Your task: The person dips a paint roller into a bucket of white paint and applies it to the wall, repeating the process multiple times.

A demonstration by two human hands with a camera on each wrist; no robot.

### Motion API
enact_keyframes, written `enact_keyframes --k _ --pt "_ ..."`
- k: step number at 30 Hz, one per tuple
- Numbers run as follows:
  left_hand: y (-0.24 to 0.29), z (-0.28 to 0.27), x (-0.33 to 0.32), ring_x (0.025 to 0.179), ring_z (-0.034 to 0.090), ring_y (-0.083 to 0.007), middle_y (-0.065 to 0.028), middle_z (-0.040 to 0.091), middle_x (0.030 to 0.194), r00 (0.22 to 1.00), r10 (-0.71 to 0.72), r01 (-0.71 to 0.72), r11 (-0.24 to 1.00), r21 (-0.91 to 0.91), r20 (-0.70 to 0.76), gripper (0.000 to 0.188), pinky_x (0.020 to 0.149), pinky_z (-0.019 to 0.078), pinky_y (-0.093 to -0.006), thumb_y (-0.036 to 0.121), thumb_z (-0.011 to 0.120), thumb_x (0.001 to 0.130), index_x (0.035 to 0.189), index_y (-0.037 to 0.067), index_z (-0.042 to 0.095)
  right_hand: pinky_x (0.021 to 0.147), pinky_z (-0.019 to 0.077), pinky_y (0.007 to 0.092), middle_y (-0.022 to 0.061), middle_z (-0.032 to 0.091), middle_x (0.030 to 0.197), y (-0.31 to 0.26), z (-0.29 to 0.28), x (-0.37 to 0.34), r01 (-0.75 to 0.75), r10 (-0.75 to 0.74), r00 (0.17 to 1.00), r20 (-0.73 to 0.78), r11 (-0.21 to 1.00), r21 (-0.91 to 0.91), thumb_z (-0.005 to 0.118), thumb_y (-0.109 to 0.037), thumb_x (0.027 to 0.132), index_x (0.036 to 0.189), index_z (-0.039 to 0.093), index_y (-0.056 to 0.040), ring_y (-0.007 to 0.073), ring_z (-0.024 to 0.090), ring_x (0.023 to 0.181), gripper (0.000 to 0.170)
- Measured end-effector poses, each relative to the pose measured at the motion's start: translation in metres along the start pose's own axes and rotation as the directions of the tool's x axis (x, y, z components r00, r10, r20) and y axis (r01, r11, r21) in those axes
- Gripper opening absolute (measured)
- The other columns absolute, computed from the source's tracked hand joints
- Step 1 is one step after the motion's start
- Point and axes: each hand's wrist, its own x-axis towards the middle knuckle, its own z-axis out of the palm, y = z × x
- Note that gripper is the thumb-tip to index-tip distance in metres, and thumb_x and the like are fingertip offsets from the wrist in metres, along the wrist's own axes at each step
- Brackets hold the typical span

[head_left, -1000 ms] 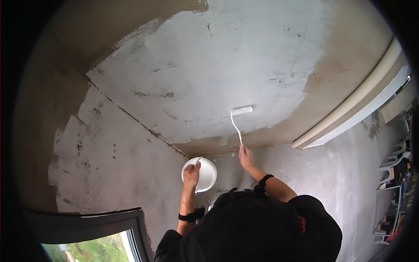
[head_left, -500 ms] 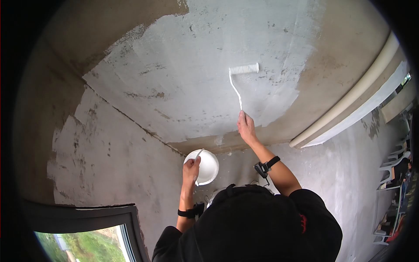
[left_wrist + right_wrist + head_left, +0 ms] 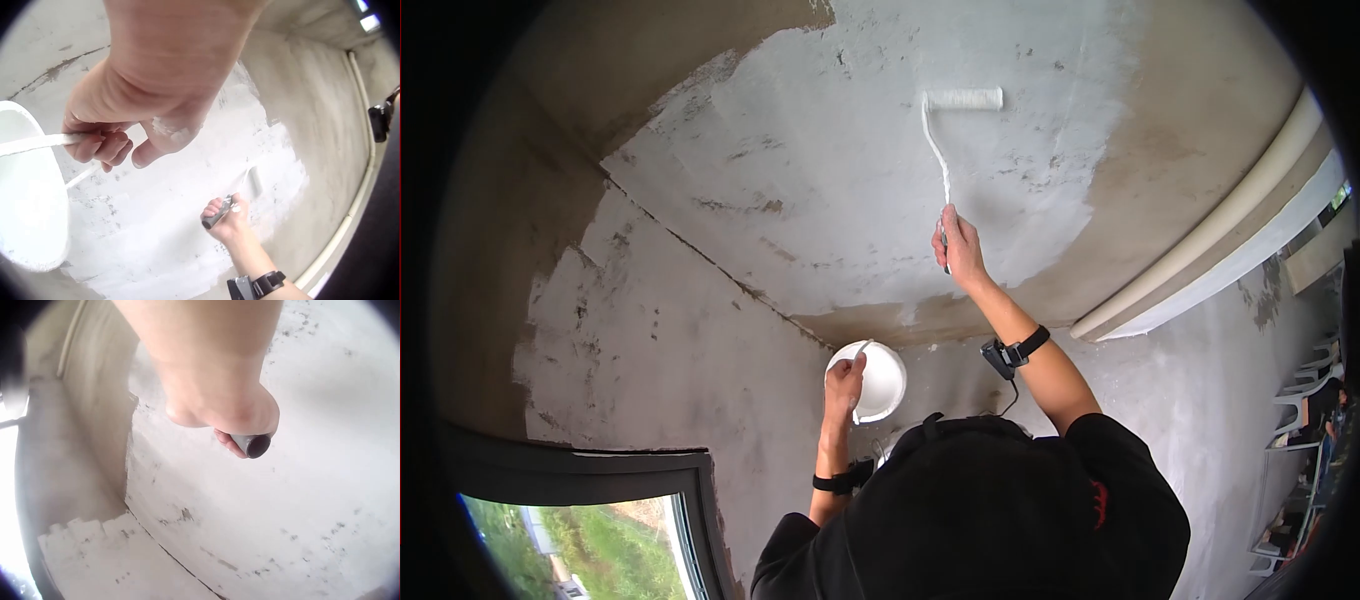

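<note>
My right hand (image 3: 960, 247) grips the dark handle of a paint roller (image 3: 965, 99), whose white sleeve lies against the painted wall (image 3: 850, 170). In the right wrist view the handle's hollow end (image 3: 258, 446) sticks out below the fist. My left hand (image 3: 841, 388) holds a white bucket (image 3: 887, 385) by its handle, low near the wall's foot. The left wrist view shows the fingers curled round the bucket's white handle (image 3: 44, 144), with white paint smears on the hand. The roller's sleeve is hidden in the right wrist view.
Bare brownish plaster (image 3: 1170, 150) borders the white area. A thick pale pipe (image 3: 1200, 225) runs along the right. A dark-framed window (image 3: 580, 545) is at lower left. Chairs (image 3: 1290, 410) stand at the far right. A dark crack (image 3: 690, 245) marks the corner between two walls.
My right hand has moved the roller up the wall, from near its lower edge to well above. The left hand stays at the bucket with little movement.
</note>
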Motion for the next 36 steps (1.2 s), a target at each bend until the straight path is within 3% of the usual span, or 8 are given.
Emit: enact_keyframes --k 4,7,10,14,19,26,31,36 --pt "-0.005 -0.002 0.001 0.055 0.046 -0.0084 -0.0004 0.052 0.067 1.000 -0.001 0.002 1.000 0.026 -0.011 0.042 0.048 0.0370 -0.0244 0.040 0.062 0.090 0.086 -0.001 0.064 0.044 0.0324 0.0259 -0.0008 0.040 0.054 0.086 -0.019 -0.026 -0.056 0.050 0.996 -0.077 0.996 -0.073 0.035 -0.048 0.101 0.069 0.041 -0.0090 0.0085 0.039 0.049 0.051" --pt "-0.007 -0.003 0.002 0.055 0.045 -0.0081 -0.0002 0.052 0.067 1.000 -0.011 0.011 1.000 0.011 0.000 0.041 0.048 0.0373 -0.0243 0.039 0.061 0.091 0.086 -0.001 0.064 0.049 0.0366 0.0331 0.0021 0.044 0.055 0.142 -0.034 -0.052 -0.227 0.172 0.959 -0.223 0.941 -0.252 0.035 -0.053 0.099 0.065 0.043 -0.0060 0.0130 0.043 0.051 0.059" --pt "-0.009 -0.003 0.002 0.054 0.044 -0.0074 0.0011 0.050 0.066 1.000 -0.001 0.001 1.000 0.001 -0.002 0.039 0.047 0.0359 -0.0238 0.038 0.062 0.091 0.084 -0.001 0.062 0.036 0.0273 0.0261 -0.0024 0.036 0.051 0.185 -0.046 -0.076 -0.269 0.243 0.950 -0.194 0.955 -0.122 0.038 -0.055 0.098 0.066 0.037 -0.0126 0.0078 0.034 0.040 0.053" --pt "-0.003 -0.002 -0.004 0.053 0.041 -0.0064 0.0026 0.048 0.065 1.000 -0.018 0.018 0.999 -0.042 -0.007 0.038 0.046 0.0338 -0.0237 0.037 0.063 0.091 0.082 0.000 0.061 0.035 0.0264 0.0265 -0.0024 0.035 0.051 0.216 -0.062 -0.101 -0.416 0.387 0.898 -0.211 0.902 -0.117 0.039 -0.059 0.096 0.067 0.037 -0.0129 0.0081 0.034 0.039 0.055" --pt "0.003 -0.004 -0.011 0.053 0.040 -0.0055 0.0031 0.047 0.064 0.998 -0.057 0.057 0.996 -0.066 0.009 0.036 0.046 0.0320 -0.0227 0.036 0.063 0.091 0.084 0.000 0.061 0.035 0.0316 0.0294 -0.0007 0.037 0.051 0.216 -0.075 -0.115 -0.611 0.575 0.789 -0.219 0.774 -0.169 0.036 -0.067 0.093 0.066 0.037 -0.0120 0.0113 0.036 0.038 0.061" --pt "-0.002 -0.004 -0.018 0.062 0.046 -0.0114 -0.0032 0.053 0.065 0.995 -0.098 0.098 0.993 -0.059 0.009 0.046 0.057 0.0382 -0.0289 0.040 0.063 0.088 0.075 -0.004 0.059 0.037 0.0350 0.0313 0.0011 0.040 0.053 0.217 -0.072 -0.128 -0.697 0.663 0.711 -0.236 0.708 -0.111 0.036 -0.064 0.094 0.069 0.040 -0.0093 0.0133 0.038 0.040 0.060" --pt "-0.016 -0.009 -0.017 0.053 0.039 -0.0054 0.0032 0.046 0.065 0.992 -0.127 0.128 0.990 -0.059 0.014 0.036 0.046 0.0316 -0.0223 0.036 0.063 0.092 0.084 0.000 0.062 0.041 0.0363 0.0296 0.0009 0.042 0.060 0.234 -0.052 -0.146 -0.814 0.803 0.576 -0.152 0.581 -0.019 0.039 -0.060 0.095 0.078 0.045 -0.0064 0.0120 0.039 0.046 0.057" --pt "-0.035 -0.021 -0.016 0.052 0.039 -0.0051 0.0034 0.046 0.064 0.988 -0.157 0.157 0.985 -0.073 0.011 0.037 0.046 0.0311 -0.0222 0.036 0.063 0.091 0.083 0.001 0.061 0.041 0.0362 0.0281 -0.0005 0.040 0.059 0.170 0.020 -0.156 -0.732 0.733 0.678 0.049 0.680 -0.042 0.039 -0.055 0.098 0.078 0.044 -0.0083 0.0104 0.038 0.045 0.050"
